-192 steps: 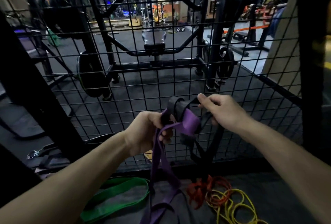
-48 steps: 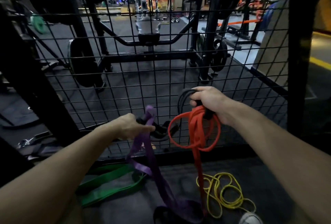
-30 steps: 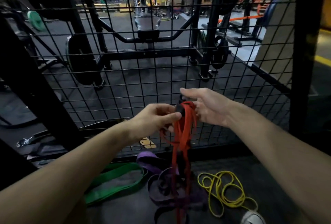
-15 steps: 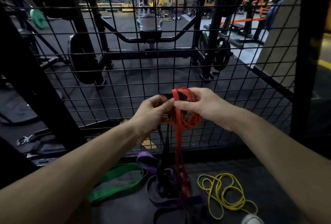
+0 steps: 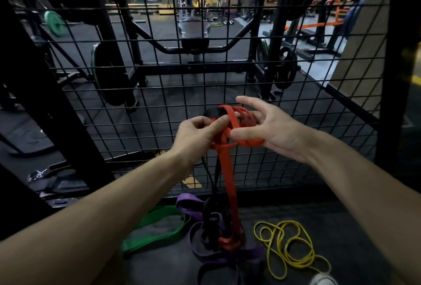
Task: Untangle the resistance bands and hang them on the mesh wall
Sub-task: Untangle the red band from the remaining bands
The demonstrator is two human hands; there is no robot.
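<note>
Pinching the red band (image 5: pixel 227 171) at mid-frame, the left hand (image 5: pixel 196 139) has thumb and fingers curled on a strap of the knot. Just right of it, the right hand (image 5: pixel 271 130) has its fingers spread and threaded through the red loops, which drape over them. A black band (image 5: pixel 213 113) shows at the top of the knot, in front of the mesh wall (image 5: pixel 159 93). Red and black straps hang down to the floor at lower centre, onto a purple band (image 5: pixel 189 202). A green band (image 5: pixel 157 230) lies lower left of that, a yellow band (image 5: pixel 287 250) lower right.
</note>
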